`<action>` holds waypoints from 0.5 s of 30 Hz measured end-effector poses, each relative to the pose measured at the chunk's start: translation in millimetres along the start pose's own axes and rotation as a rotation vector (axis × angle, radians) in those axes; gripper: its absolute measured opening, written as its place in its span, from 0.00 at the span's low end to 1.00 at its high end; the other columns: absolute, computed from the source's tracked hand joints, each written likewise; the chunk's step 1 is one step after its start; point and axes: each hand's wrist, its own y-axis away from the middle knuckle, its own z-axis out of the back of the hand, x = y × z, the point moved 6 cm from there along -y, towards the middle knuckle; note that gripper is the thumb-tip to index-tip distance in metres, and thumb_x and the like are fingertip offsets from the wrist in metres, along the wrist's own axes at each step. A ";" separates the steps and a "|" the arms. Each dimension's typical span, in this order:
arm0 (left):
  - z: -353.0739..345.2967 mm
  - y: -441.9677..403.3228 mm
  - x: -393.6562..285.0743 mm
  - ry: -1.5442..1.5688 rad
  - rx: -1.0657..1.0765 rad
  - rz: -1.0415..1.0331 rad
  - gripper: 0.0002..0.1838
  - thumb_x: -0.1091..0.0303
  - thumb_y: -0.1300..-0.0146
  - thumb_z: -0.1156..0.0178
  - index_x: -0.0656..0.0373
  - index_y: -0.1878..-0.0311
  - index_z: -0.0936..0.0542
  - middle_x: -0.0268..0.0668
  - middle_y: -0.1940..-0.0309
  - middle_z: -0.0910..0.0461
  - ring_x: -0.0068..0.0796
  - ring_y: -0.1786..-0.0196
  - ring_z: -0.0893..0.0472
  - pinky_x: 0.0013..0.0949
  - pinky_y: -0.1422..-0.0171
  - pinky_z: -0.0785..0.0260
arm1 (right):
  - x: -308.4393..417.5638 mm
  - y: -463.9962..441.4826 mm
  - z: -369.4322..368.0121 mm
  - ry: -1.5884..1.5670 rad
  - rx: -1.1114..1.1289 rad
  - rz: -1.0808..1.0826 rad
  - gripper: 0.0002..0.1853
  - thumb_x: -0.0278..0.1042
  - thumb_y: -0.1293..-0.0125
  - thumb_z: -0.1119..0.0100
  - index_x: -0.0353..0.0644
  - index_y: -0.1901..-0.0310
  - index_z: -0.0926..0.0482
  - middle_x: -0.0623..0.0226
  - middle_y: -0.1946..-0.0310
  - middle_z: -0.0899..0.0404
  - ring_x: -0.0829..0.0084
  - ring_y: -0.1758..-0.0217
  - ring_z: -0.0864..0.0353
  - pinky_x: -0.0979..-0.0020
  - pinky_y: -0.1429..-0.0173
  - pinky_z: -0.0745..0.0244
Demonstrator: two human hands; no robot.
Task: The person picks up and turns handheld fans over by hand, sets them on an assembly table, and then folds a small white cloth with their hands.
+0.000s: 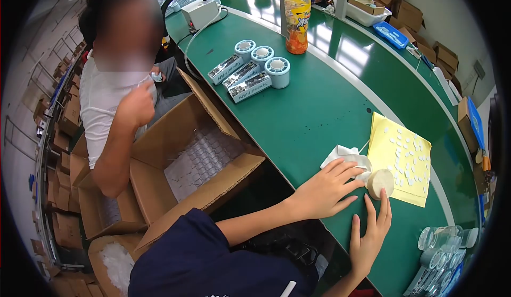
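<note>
My left hand (326,189) lies over the green tabletop with its fingers stretched out, the fingertips resting on or beside a crumpled white cloth or tissue (340,155). Close to those fingertips is a round, beige disc-like piece (381,184), tilted and thick-edged. The fingers of my right hand (370,232) are extended and apart, one fingertip touching the near edge of the beige piece. Just beyond it lie yellow sheets (420,195) dotted with many small white stickers or pieces. What the beige piece is made of, I cannot tell.
Several light-blue handheld fans (277,73) lie on the green table (314,105), behind them a drink bottle (297,20). More fan parts (442,257) sit at the right edge. Open cardboard boxes (159,177) stand at left, near a seated person (114,89).
</note>
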 end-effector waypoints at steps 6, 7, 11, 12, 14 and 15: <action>-1.2 1.2 1.4 -0.011 0.019 0.016 0.18 0.62 0.38 0.39 0.58 0.47 0.24 0.43 0.39 0.29 0.45 0.31 0.34 0.47 0.27 0.44 | 1.2 -0.4 0.7 0.001 0.010 -0.008 0.22 0.33 0.38 0.43 0.42 0.40 0.25 0.58 0.28 0.40 0.48 0.27 0.43 0.52 0.27 0.46; -0.9 1.3 1.6 -0.010 0.017 0.014 0.18 0.62 0.38 0.39 0.58 0.47 0.24 0.43 0.39 0.29 0.45 0.31 0.34 0.47 0.27 0.44 | 1.5 -0.6 0.6 0.001 0.009 -0.007 0.23 0.33 0.38 0.43 0.42 0.40 0.25 0.58 0.28 0.41 0.48 0.27 0.43 0.52 0.28 0.46; -1.0 1.6 1.4 -0.004 0.008 0.011 0.18 0.62 0.38 0.40 0.58 0.47 0.23 0.44 0.39 0.29 0.45 0.31 0.34 0.47 0.26 0.44 | -0.1 -0.3 -0.4 -0.005 0.023 -0.011 0.23 0.33 0.38 0.43 0.42 0.40 0.25 0.58 0.27 0.42 0.49 0.26 0.44 0.51 0.27 0.47; -1.0 1.7 1.4 -0.003 0.007 0.011 0.18 0.62 0.37 0.40 0.58 0.47 0.23 0.44 0.39 0.29 0.45 0.31 0.34 0.47 0.26 0.44 | -0.2 -0.1 -0.9 -0.010 0.030 -0.015 0.23 0.33 0.38 0.43 0.42 0.40 0.25 0.58 0.26 0.43 0.49 0.26 0.45 0.51 0.27 0.48; -1.1 1.7 1.7 -0.001 0.010 0.013 0.18 0.62 0.37 0.40 0.59 0.47 0.23 0.44 0.39 0.29 0.44 0.31 0.34 0.47 0.26 0.45 | 1.6 -0.3 -0.1 0.006 0.020 -0.015 0.23 0.32 0.37 0.44 0.42 0.39 0.26 0.58 0.27 0.42 0.51 0.26 0.44 0.53 0.26 0.48; -1.2 1.8 1.9 -0.001 0.012 0.014 0.18 0.62 0.37 0.40 0.59 0.47 0.23 0.44 0.39 0.29 0.44 0.31 0.34 0.47 0.26 0.45 | 2.7 -0.5 0.5 0.014 0.015 -0.016 0.23 0.31 0.37 0.45 0.42 0.39 0.26 0.59 0.27 0.41 0.52 0.26 0.43 0.54 0.26 0.48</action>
